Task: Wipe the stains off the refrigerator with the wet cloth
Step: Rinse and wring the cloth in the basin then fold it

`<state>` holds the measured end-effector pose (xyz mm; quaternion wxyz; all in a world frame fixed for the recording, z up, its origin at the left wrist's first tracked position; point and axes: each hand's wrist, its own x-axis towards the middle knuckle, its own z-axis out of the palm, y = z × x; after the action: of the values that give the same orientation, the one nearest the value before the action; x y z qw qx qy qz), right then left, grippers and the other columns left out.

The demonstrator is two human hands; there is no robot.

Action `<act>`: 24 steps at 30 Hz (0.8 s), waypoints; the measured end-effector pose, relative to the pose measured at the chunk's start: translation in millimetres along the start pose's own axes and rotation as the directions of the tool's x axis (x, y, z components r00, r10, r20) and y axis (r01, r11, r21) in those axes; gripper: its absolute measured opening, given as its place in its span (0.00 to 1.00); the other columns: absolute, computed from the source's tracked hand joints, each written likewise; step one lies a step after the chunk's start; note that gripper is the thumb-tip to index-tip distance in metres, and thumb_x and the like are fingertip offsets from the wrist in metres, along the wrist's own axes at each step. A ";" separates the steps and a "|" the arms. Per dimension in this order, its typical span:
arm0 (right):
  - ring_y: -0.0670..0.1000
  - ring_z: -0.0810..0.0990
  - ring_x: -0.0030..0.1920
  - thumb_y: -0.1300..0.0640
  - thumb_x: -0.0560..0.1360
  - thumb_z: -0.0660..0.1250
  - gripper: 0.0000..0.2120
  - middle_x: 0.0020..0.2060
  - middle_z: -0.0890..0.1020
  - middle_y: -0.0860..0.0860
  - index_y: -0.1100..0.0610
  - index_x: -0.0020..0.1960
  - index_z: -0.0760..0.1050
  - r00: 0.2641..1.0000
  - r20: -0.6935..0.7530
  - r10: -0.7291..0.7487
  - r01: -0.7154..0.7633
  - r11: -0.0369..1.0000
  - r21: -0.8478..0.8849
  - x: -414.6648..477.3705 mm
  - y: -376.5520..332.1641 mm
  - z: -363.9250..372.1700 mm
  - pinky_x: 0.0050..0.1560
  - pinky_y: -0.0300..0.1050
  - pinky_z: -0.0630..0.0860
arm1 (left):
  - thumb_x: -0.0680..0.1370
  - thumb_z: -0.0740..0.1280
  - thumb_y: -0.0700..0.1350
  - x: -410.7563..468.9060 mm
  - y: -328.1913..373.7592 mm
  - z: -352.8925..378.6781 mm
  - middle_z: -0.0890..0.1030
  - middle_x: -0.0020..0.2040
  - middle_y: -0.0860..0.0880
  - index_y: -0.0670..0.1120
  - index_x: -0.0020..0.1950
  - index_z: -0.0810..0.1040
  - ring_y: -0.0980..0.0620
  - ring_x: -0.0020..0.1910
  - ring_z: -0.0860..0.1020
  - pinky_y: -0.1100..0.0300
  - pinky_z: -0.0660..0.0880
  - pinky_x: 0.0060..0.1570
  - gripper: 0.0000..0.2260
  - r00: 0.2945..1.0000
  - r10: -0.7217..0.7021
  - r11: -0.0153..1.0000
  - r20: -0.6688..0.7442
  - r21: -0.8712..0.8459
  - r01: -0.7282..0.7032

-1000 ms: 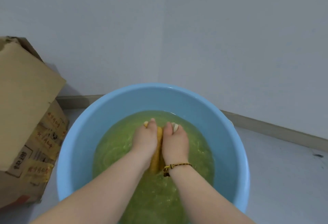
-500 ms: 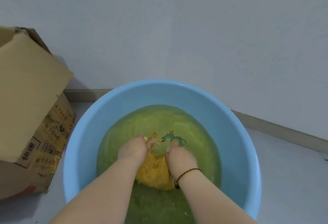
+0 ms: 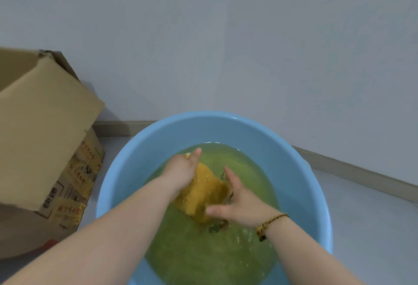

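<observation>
A wet yellow cloth [image 3: 204,191] lies bunched at the surface of greenish water in a light blue basin [image 3: 300,171]. My left hand [image 3: 182,171] grips the cloth's upper end, fingers curled round it. My right hand [image 3: 239,201], with a braided bracelet at the wrist, lies against the cloth's right side with the index finger and thumb stretched out; its other fingers are hidden behind the cloth. No refrigerator is in view.
An open cardboard box [image 3: 43,140] stands on the floor just left of the basin. A pale wall [image 3: 248,47] with a grey skirting board [image 3: 352,169] runs close behind. Grey floor [image 3: 373,228] shows to the right.
Both hands came apart and lifted the cloth partly out of the water. My left hand moved up and left with one end. My right hand shifted down along the cloth's side.
</observation>
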<state>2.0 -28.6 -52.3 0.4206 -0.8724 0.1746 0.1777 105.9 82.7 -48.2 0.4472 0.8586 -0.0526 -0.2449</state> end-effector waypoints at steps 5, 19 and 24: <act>0.48 0.62 0.69 0.47 0.65 0.74 0.54 0.69 0.66 0.45 0.50 0.74 0.37 0.929 -0.318 -0.188 0.127 0.971 -0.202 -2.1 -6.3 11.3 0.71 0.44 0.53 | 0.78 0.54 0.58 -14.6 33.1 -7.8 0.76 0.60 0.42 0.39 0.63 0.71 0.44 0.59 0.74 0.52 0.70 0.61 0.26 0.990 0.019 0.934 0.139 -0.357 0.032; 0.53 0.75 0.36 0.64 0.65 0.59 0.09 0.45 0.70 0.52 0.57 0.44 0.64 0.183 -0.234 -0.955 0.353 0.286 -0.891 13.8 -15.7 -37.5 0.32 0.40 0.71 | 0.50 0.77 0.64 -25.9 -0.1 -12.6 0.82 0.51 0.47 0.47 0.58 0.74 0.49 0.45 0.82 0.55 0.80 0.38 0.41 0.421 0.195 0.879 0.886 -0.348 0.326; 0.50 0.73 0.25 0.62 0.63 0.59 0.10 0.29 0.77 0.48 0.53 0.42 0.65 0.355 0.040 -0.934 0.256 0.056 -0.965 16.5 -14.2 -52.9 0.23 0.35 0.59 | 0.60 0.76 0.56 -23.1 17.5 -17.1 0.82 0.45 0.53 0.48 0.51 0.74 0.54 0.46 0.81 0.54 0.76 0.54 0.25 0.486 0.013 0.994 0.874 0.040 -0.099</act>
<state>31.5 -65.0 -19.5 -0.1495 -0.9176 -0.2398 -0.2795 95.9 92.1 -17.5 0.3301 0.6327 -0.3099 -0.6282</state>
